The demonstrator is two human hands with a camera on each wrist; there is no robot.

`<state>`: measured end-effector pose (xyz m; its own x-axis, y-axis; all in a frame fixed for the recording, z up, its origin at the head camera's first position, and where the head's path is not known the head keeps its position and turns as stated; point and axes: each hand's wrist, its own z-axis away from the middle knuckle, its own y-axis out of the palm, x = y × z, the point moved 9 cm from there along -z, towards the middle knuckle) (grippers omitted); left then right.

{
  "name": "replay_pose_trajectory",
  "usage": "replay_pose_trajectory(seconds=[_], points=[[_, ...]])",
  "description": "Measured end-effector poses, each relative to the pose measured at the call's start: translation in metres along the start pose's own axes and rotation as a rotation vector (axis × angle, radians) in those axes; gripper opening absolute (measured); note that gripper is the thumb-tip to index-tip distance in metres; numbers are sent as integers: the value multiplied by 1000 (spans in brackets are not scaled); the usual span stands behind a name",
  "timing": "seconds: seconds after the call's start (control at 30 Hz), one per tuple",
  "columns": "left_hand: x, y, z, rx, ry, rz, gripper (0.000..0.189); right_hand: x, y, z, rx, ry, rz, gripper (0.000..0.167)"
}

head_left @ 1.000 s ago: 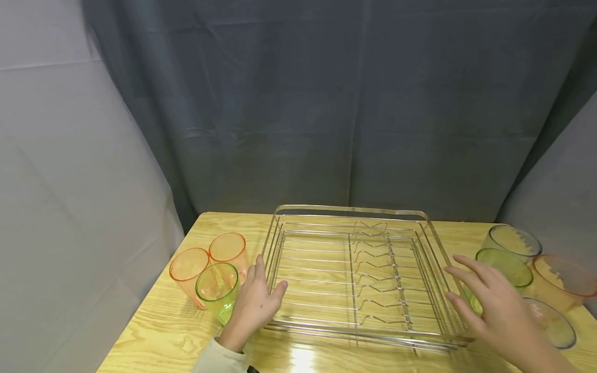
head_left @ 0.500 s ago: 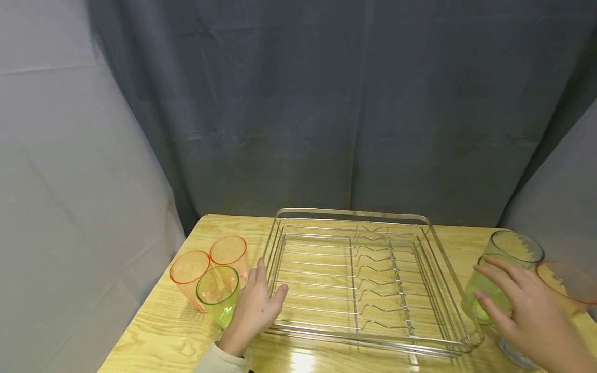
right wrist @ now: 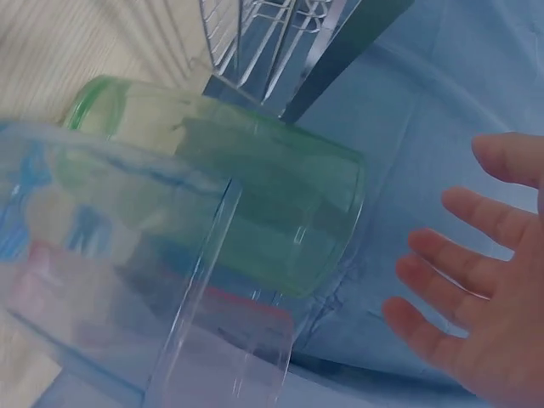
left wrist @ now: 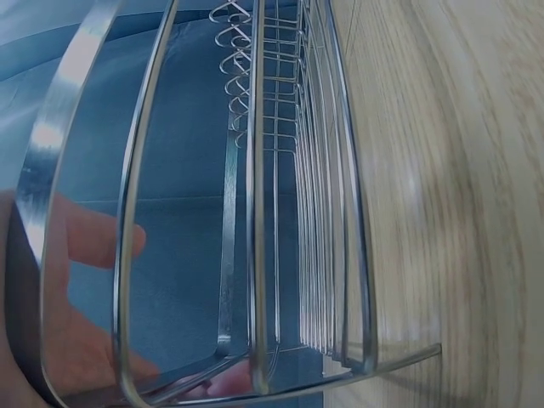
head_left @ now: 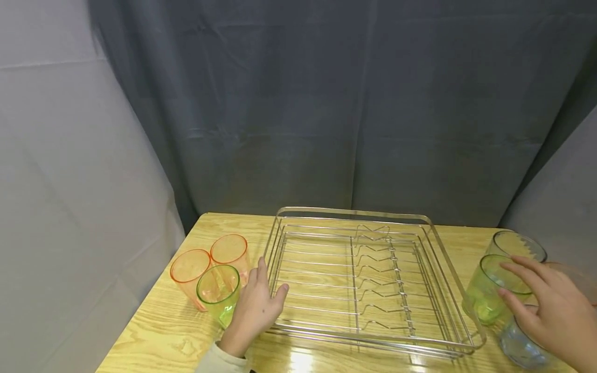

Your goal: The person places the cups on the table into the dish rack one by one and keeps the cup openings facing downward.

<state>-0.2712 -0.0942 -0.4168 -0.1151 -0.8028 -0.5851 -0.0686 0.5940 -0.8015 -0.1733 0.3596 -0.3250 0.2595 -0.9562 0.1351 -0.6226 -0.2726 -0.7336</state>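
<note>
My left hand [head_left: 255,305] is at the left side of a metal wire dish rack [head_left: 354,212], fingers straight and thumb spread over its rim. In the left wrist view, the fingers show through the rack's bars. A green tumbler [head_left: 216,295] stands just left of that hand, with two orange tumblers [head_left: 190,277] behind it. My right hand [head_left: 552,305] hovers above the cups on the right, fingers spread and holding nothing. Nearest its fingertips is another green tumbler [head_left: 487,292], beside the rack's right edge. A clear bluish tumbler [head_left: 522,347] sits below the hand, partly covered by it.
A grey-rimmed clear tumbler [head_left: 517,246] stands at the back right. An orange-rimmed tumbler, mostly hidden behind the right hand, shows pinkish in the right wrist view. A dark curtain [head_left: 350,114] hangs behind the wooden table [head_left: 154,326], and pale cloth covers both sides.
My right hand has moved right, away from the rack's edge and over the right-hand cups. The left hand has stayed at the rack's left side.
</note>
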Motion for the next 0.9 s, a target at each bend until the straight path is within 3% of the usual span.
replay_pose_trajectory(seconds=[0.4, 0.67, 0.9], points=[[0, 2, 1, -8, 0, -9, 89, -29, 5, -10, 134, -12, 117, 39], [2, 2, 0, -9, -10, -18, 89, -48, 32, -17, 376, 73, 212, 64], [1, 3, -2, -2, 10, -8, 89, -58, 49, -17, 527, 103, 237, 69]])
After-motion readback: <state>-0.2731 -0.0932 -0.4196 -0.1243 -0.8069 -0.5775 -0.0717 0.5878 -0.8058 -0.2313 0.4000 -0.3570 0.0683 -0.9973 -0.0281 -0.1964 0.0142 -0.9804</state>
